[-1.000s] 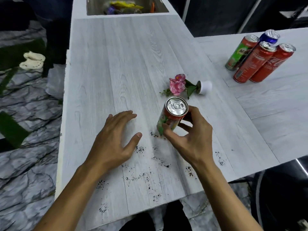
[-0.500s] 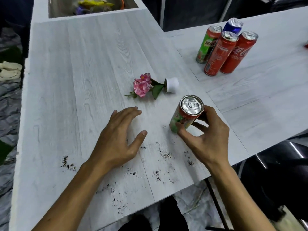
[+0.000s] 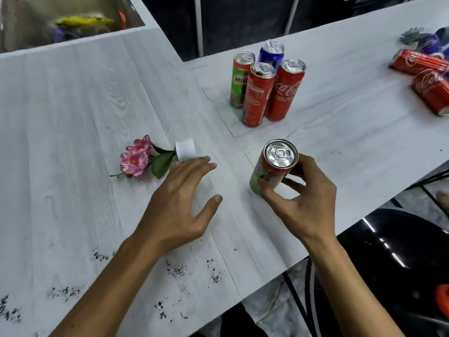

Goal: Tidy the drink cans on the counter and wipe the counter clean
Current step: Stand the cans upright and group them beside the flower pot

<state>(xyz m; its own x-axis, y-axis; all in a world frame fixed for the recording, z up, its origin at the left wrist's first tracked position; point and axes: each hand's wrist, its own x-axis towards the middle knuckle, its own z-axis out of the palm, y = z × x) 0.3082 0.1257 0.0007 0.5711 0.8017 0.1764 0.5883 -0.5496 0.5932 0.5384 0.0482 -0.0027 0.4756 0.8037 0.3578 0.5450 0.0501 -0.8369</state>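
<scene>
Can in hand: a red-and-green drink can (image 3: 273,166) with a silver top, upright or slightly tilted, at the near right part of the counter (image 3: 73,113); whether its base touches the surface cannot be told.
Right hand: the right hand (image 3: 303,203) wraps the can's lower body, thumb on the near side, fingers curled round the far side.
Left hand: the left hand (image 3: 179,205) lies palm down over the counter to the left of the can, fingers spread and holding nothing, fingertips near the small white pot.
Dirt: dark crumbs (image 3: 177,268) are scattered along the counter's near edge, below both wrists.
Flower: a pink flower sprig (image 3: 137,158) with green leaves lies on its side, its stem in a small white pot (image 3: 185,149) that is tipped over.
Standing cans: four upright cans (image 3: 264,86) cluster beyond the held can, a green one, two red ones and a blue one behind, touching or nearly so.
Fallen cans: red cans (image 3: 425,76) lie on their sides at the far right.
Sink: a recessed basin (image 3: 73,23) at the far left holds blurred yellow and purple things.
</scene>
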